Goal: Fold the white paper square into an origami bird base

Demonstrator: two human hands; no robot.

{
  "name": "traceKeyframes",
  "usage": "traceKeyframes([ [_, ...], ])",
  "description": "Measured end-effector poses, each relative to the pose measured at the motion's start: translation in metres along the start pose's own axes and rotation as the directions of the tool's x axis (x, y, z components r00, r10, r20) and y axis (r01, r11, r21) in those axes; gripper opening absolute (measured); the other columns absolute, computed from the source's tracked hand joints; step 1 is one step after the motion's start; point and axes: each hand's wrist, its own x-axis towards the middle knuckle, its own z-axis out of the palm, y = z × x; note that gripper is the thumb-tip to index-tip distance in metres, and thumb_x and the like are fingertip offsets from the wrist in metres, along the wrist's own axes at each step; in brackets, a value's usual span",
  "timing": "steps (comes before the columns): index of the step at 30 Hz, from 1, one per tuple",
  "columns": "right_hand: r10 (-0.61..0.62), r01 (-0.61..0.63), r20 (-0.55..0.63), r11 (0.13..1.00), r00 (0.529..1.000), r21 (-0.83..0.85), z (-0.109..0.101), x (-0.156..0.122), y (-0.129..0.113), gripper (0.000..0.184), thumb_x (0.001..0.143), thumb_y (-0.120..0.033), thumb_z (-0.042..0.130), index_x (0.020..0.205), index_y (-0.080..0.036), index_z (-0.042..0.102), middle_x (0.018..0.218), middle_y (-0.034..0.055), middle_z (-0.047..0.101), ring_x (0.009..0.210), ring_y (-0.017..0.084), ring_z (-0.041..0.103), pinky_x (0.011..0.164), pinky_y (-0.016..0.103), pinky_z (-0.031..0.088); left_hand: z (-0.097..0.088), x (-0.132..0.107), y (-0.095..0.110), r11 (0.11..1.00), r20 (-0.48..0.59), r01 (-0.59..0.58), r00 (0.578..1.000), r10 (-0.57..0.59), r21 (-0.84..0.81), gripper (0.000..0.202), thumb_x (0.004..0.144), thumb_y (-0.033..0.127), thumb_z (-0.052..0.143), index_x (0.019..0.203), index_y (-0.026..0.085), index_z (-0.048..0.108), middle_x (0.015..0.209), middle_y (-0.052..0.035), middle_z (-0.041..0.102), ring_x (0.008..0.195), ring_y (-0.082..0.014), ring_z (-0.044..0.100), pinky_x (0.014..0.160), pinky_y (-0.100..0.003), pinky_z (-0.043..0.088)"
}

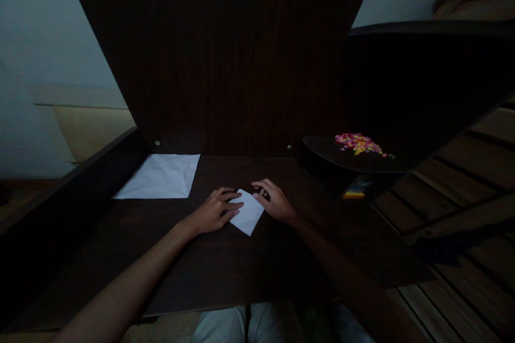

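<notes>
A person's left hand (217, 211) lay with fingers apart across the left side of a small white piece of paper (248, 218) on a dark wooden desk (209, 273), while the right hand (276, 202) curled at its upper right edge, though I could not tell whether thumb and fingers met on it. Larger creased white paper (161, 177) rested near the left side panel (72, 177); bright pink and yellow bits (360, 143) lay scattered on a curved shelf (322, 146) at right.

Seemingly a home: dark wood desk (201, 273), slatted wooden furniture (462, 179), pale wall (40, 37)
</notes>
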Motion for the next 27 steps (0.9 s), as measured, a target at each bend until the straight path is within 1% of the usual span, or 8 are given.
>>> traceKeyframes([
  [3, -0.002, 0.005, 0.093, 1.000, 0.996, -0.024, 0.002, -0.001, 0.000, 0.038, 0.083, -0.019, 0.056, 0.121, -0.022, 0.056, 0.111, 0.0080, 0.063, 0.102, 0.022, 0.054, 0.092, 0.041, 0.042, 0.001, 0.001, -0.002, 1.000, -0.021, 0.011, 1.000, -0.010, 0.009, 0.035, 0.093, 0.033, 0.049, 0.127, 0.028, 0.057, 0.135, -0.0055, 0.054, 0.127, -0.0265, 0.040, 0.103, -0.049, 0.034],
  [5, 0.014, -0.012, 0.117, 1.000, 0.993, -0.017, 0.002, -0.002, 0.000, 0.041, 0.082, -0.015, 0.055, 0.122, -0.022, 0.055, 0.113, 0.0078, 0.064, 0.106, 0.023, 0.053, 0.095, 0.043, 0.041, 0.002, 0.001, -0.003, 0.998, -0.057, 0.052, 0.997, -0.051, 0.026, 0.041, 0.091, 0.037, 0.051, 0.130, 0.025, 0.054, 0.135, -0.0077, 0.054, 0.125, -0.0271, 0.041, 0.102, -0.048, 0.035],
  [8, 0.042, -0.046, 0.096, 0.998, 0.994, 0.037, 0.003, -0.001, 0.001, 0.043, 0.078, -0.009, 0.054, 0.120, -0.020, 0.056, 0.110, 0.0080, 0.066, 0.102, 0.021, 0.056, 0.093, 0.040, 0.043, 0.003, 0.001, -0.007, 0.991, -0.102, 0.127, 0.987, -0.122, 0.037, 0.050, 0.089, 0.040, 0.055, 0.134, 0.019, 0.049, 0.134, -0.0110, 0.054, 0.124, -0.0278, 0.042, 0.102, -0.048, 0.037],
  [10, 0.064, -0.069, 0.063, 0.995, 0.996, 0.073, 0.003, 0.000, 0.002, 0.043, 0.076, -0.008, 0.056, 0.117, -0.020, 0.057, 0.104, 0.0072, 0.067, 0.096, 0.020, 0.058, 0.088, 0.038, 0.045, 0.003, 0.001, -0.009, 0.986, -0.118, 0.166, 0.980, -0.162, 0.032, 0.050, 0.088, 0.037, 0.056, 0.134, 0.017, 0.049, 0.131, -0.0121, 0.056, 0.123, -0.0276, 0.043, 0.102, -0.047, 0.038],
  [12, 0.091, -0.095, 0.045, 0.991, 0.995, 0.096, 0.002, 0.001, 0.002, 0.042, 0.074, -0.009, 0.058, 0.115, -0.020, 0.057, 0.098, 0.0052, 0.068, 0.090, 0.019, 0.059, 0.083, 0.036, 0.046, 0.004, 0.000, -0.011, 0.983, -0.128, 0.184, 0.975, -0.180, 0.021, 0.047, 0.089, 0.033, 0.055, 0.133, 0.016, 0.049, 0.128, -0.0119, 0.059, 0.121, -0.0266, 0.045, 0.101, -0.046, 0.039],
  [16, 0.127, -0.132, 0.052, 0.985, 0.991, 0.111, 0.003, 0.002, 0.002, 0.038, 0.072, -0.011, 0.063, 0.109, -0.021, 0.060, 0.092, 0.0033, 0.068, 0.084, 0.017, 0.059, 0.078, 0.034, 0.046, 0.007, 0.000, -0.012, 0.987, -0.133, 0.163, 0.978, -0.162, -0.006, 0.043, 0.091, 0.026, 0.052, 0.132, 0.016, 0.050, 0.125, -0.0113, 0.060, 0.117, -0.0240, 0.048, 0.100, -0.042, 0.041],
  [23, 0.147, -0.150, 0.036, 0.982, 0.988, 0.115, 0.008, -0.001, 0.003, 0.037, 0.074, -0.014, 0.065, 0.110, -0.020, 0.060, 0.105, 0.0072, 0.066, 0.091, 0.018, 0.061, 0.081, 0.035, 0.048, 0.006, 0.000, -0.010, 0.987, -0.161, 0.144, 0.975, -0.153, -0.068, 0.042, 0.090, 0.024, 0.052, 0.131, 0.018, 0.050, 0.122, -0.0106, 0.060, 0.114, -0.0222, 0.050, 0.100, -0.041, 0.042],
  [27, 0.172, -0.176, 0.040, 0.973, 0.984, 0.150, 0.010, 0.000, 0.003, 0.037, 0.073, -0.013, 0.064, 0.109, -0.020, 0.059, 0.101, 0.0064, 0.067, 0.092, 0.018, 0.062, 0.080, 0.034, 0.048, 0.007, 0.001, -0.009, 0.984, -0.178, 0.148, 0.970, -0.163, -0.095, 0.040, 0.090, 0.025, 0.052, 0.129, 0.017, 0.052, 0.119, -0.0113, 0.060, 0.111, -0.0220, 0.052, 0.099, -0.040, 0.043],
])
